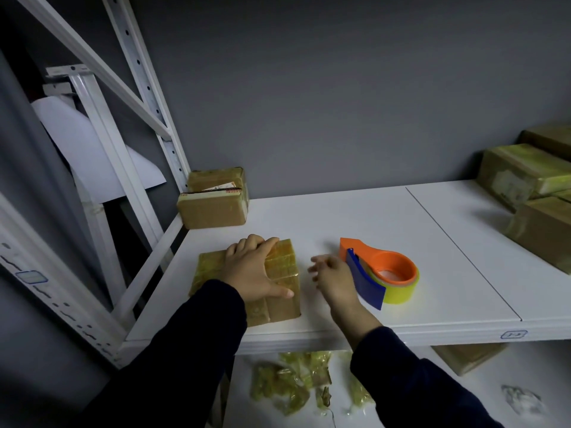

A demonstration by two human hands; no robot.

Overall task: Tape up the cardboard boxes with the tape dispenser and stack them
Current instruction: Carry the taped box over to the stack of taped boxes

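Observation:
A flat cardboard box (281, 291) covered in yellowish tape lies near the front left of the white shelf (401, 217). My left hand (256, 270) rests spread on top of it, fingers straight. My right hand (333, 276) hovers just right of the box, fingers loose and blurred, holding nothing. Directly to its right the orange tape dispenser (383, 270) with a blue blade guard and a yellow tape roll lies on the shelf.
Two taped boxes (213, 202) are stacked at the back left by the white rack upright (145, 88). More boxes (525, 177) are piled at the right edge. Crumpled tape scraps (293, 387) and another box (466, 356) lie on the lower shelf.

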